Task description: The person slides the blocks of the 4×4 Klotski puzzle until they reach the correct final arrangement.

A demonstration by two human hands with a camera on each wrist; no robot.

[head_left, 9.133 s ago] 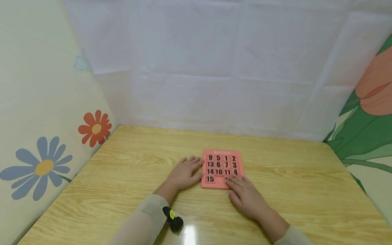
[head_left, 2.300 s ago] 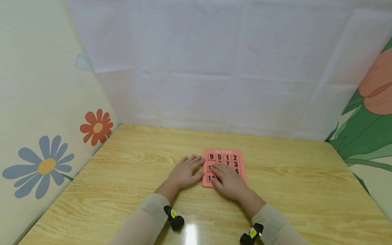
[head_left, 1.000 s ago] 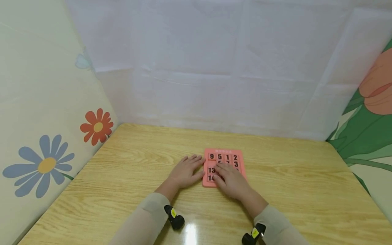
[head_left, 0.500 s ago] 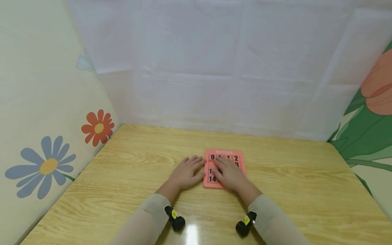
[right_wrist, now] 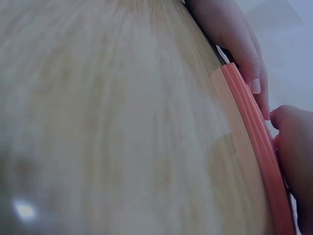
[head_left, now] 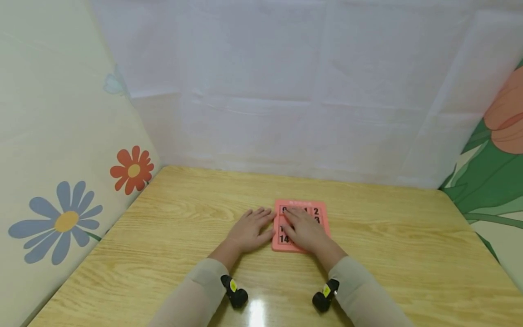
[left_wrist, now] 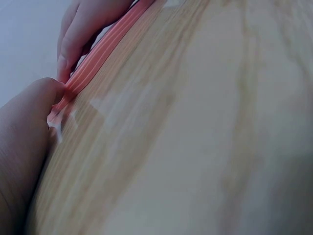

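Observation:
A pink sliding number puzzle [head_left: 300, 203] lies flat on the wooden table. My left hand [head_left: 248, 230] rests at the puzzle's left edge, its fingers extended and the thumb touching the side. Over the board my right hand [head_left: 306, 230] reaches in from the lower right, its fingertips on the tiles near the upper left. The numbers 9, 1, 2, 3 and 14 show at least partly; that hand covers most of the middle tiles. Both wrist views show the pink edge of the puzzle [left_wrist: 105, 46] [right_wrist: 257, 132] low and side-on, with fingers close to it.
The wooden table [head_left: 171, 200] extends around the puzzle. Behind it hangs a white cloth [head_left: 253, 91]. Flower-patterned panels stand at left [head_left: 57, 145] and right [head_left: 490, 190]. A small black device [head_left: 234, 293] sits on each sleeve cuff.
My right hand has moved from the puzzle's lower right to its upper left. Tiles 13 and 14 slid down the left column, leaving a gap below 9. My left hand stayed at the left edge.

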